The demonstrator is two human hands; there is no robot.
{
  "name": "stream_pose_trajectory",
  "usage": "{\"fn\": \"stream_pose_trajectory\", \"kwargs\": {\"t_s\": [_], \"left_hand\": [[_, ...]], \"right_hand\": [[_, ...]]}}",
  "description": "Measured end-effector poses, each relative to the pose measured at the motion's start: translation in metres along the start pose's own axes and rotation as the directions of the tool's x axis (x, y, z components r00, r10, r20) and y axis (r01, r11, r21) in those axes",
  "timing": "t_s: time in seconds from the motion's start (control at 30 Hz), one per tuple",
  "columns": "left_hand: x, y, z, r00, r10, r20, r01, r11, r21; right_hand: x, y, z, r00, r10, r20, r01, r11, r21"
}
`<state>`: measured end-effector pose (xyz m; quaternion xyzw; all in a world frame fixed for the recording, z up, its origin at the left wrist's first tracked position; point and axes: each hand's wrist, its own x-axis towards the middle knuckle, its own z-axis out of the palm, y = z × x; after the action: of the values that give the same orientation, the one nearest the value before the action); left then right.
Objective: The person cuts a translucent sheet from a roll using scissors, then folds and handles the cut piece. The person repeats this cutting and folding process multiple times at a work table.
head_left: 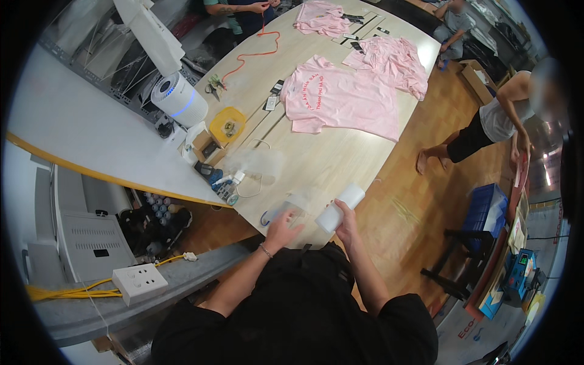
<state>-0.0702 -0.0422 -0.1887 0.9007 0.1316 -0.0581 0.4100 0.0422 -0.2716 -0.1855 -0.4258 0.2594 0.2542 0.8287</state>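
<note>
At the near end of the pale wooden table [340,152], my right hand [347,224] is wrapped around a smooth white roll-like piece [339,208], held tilted over the table's right edge. I cannot make out exactly what kind of thing it is. To its left, my left hand [284,231] is low over the tabletop with its fingers apart and nothing visible in them. Just beyond those fingers lies a clear plastic piece [296,202]. Beside it is a small blue curved item [265,219], partly covered by plastic.
Pink T-shirts [340,100] lie across the table's far half. On the left are a yellow bowl [227,125], a cardboard box [207,148], scissors [212,90] and a white air purifier [179,99]. A person [496,115] stands at the right, near a blue crate [486,210].
</note>
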Motion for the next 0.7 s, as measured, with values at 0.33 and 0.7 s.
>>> {"fn": "stream_pose_trajectory", "kwargs": {"t_s": [0.33, 0.7], "left_hand": [[0.043, -0.096, -0.014, 0.926, -0.350, -0.141, 0.370, 0.915, 0.163], [0.056, -0.054, -0.022, 0.934, -0.199, -0.297, 0.138, 0.967, -0.214]], "right_hand": [[0.016, 0.011, -0.038, 0.990, 0.096, -0.103, -0.089, 0.994, 0.065], [0.026, 0.033, -0.050, 0.986, 0.101, -0.134, -0.092, 0.993, 0.075]]}}
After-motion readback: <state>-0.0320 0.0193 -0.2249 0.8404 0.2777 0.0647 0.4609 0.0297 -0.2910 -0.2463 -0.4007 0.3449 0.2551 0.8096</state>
